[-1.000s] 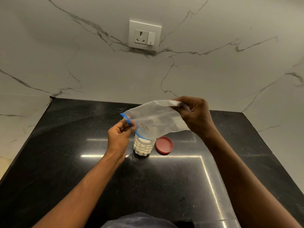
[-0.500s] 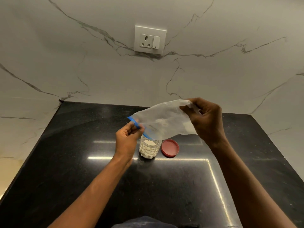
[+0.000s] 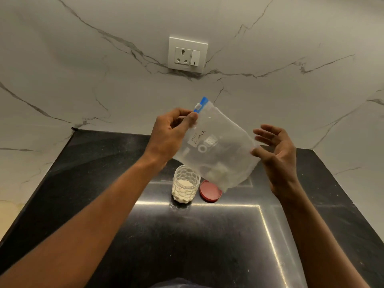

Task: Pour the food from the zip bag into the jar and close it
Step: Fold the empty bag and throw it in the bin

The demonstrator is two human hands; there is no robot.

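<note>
Left hand (image 3: 170,134) pinches zip bag (image 3: 216,150) by blue zipper corner at 12 o'clock; bag hangs toward 5 o'clock. Right hand (image 3: 276,154) splayed, thumb touching bag's 3 o'clock edge. Jar (image 3: 185,185) below; lid (image 3: 209,191) beside, nearer right hand

White grey-veined marble wall (image 3: 104,80); white socket with switch (image 3: 188,54); glossy black countertop (image 3: 187,246) reflecting strip light.

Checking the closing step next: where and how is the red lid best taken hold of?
By its round rim, from above. The red lid lies flat on the black counter, right of the open jar, partly beneath the hanging zip bag; the open right hand is closest.
</note>
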